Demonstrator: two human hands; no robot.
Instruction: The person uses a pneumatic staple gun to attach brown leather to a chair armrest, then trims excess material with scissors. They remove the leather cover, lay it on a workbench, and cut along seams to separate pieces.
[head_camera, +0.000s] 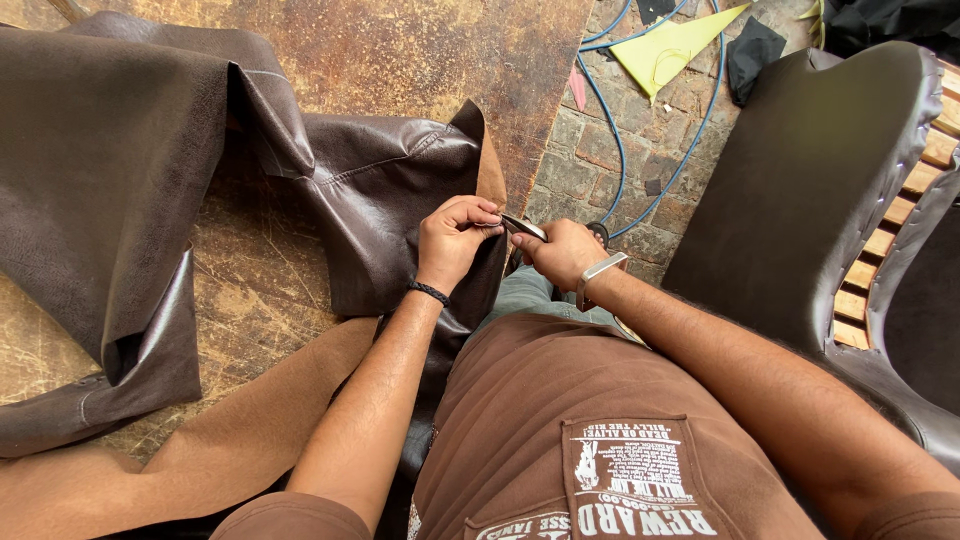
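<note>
Item: sheet of dark brown glossy leather-like fabric with tan fuzzy backing (390, 190), draped over a worn, rust-stained wooden worktable (400, 50).

Grip, left hand (455, 240): fingers curled and pressed together, pinching the sheet's edge at the table's near corner. A black band sits on the wrist. Forearm runs straight up from the lap, elbow low.

Grip, right hand (562, 252): closed around a pair of metal scissors with dark handles (525, 227); the blade tip reaches to just beside the left fingertips. Whether the blades are apart or together cannot be told. A silver bracelet circles the wrist; the forearm comes in diagonally from the right.

Progress, as judged: trimming at the pinched edge appears under way. Most of the sheet, spread away from the grip to the left and beyond, shows no fresh cut; how much edge is left cannot be told.

Nearby: a dark brown upholstered seat panel (800, 180) well right of the grip; blue cable (610, 130) and yellow fabric scrap (665, 45) on the brick floor beyond.
</note>
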